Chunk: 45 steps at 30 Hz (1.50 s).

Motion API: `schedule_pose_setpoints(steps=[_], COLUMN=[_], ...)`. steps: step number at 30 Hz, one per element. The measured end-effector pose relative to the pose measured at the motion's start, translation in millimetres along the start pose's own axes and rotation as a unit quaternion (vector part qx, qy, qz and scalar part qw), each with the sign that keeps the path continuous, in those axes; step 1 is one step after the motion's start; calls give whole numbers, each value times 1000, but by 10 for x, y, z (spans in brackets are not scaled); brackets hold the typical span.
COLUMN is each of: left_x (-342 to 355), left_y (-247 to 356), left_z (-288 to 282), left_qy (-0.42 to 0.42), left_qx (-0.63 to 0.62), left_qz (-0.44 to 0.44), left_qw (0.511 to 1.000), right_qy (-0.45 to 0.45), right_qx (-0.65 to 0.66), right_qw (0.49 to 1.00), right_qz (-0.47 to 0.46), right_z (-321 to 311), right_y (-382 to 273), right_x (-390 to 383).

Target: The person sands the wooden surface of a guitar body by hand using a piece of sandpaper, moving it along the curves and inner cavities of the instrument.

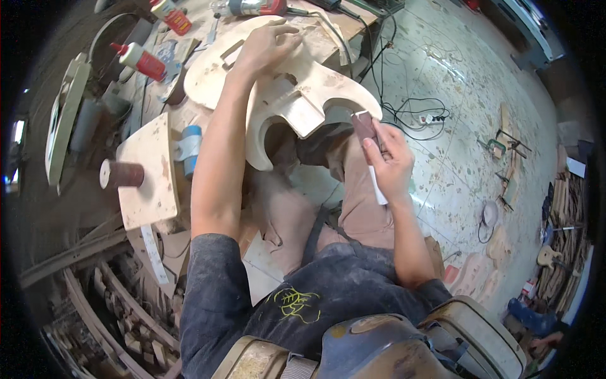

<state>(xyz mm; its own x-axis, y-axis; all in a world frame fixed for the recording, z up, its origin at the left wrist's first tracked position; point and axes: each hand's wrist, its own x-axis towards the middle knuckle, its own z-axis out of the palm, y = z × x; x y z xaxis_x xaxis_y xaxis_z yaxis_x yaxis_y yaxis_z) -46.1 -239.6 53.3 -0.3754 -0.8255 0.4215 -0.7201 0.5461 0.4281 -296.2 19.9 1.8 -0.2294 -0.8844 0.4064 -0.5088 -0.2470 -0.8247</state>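
A pale, unfinished electric guitar body (328,79) with cut-out pockets and two horns lies at the bench edge, reaching over my lap. My left hand (270,49) rests on its upper face, fingers apart and slightly bent. At the tip of the right-hand horn, my right hand (391,161) pinches a strip of brown-red sandpaper (364,126) between thumb and fingers. Its upper end meets the horn's edge. A white strip hangs below the same hand; whether it belongs to the sandpaper I cannot tell.
Glue bottles (144,61) and a power tool (249,7) stand on the cluttered bench. At left, a wooden board (148,183) carries a brown sanding drum (123,174) and a blue roll (191,150). Black cables (413,117) trail over the floor; clamps (497,148) and wood pieces lie at right.
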Motion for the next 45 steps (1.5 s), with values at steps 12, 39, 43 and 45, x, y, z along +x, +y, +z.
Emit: schedule_pose_setpoints(steps=[12,39,43,45], left_x=[521,610,583,572], left_y=[-976,-327,-420,-312], left_z=[457,150,220,171], left_qy=[33,-76,-39,-59], left_qx=[193,130,257,194], left_qz=[-107,-253,-198,-216], left_qw=[975,956,945,955], right_qy=[-52,-106,-97,-102], right_qx=[-19,-182,-152,-184], right_qw=[997,974,978,972], right_qz=[-56,-87,-107,-102], right_z=[185,430,435,482], right_y=[-91,-299,-228,-283], right_x=[433,860,789,920])
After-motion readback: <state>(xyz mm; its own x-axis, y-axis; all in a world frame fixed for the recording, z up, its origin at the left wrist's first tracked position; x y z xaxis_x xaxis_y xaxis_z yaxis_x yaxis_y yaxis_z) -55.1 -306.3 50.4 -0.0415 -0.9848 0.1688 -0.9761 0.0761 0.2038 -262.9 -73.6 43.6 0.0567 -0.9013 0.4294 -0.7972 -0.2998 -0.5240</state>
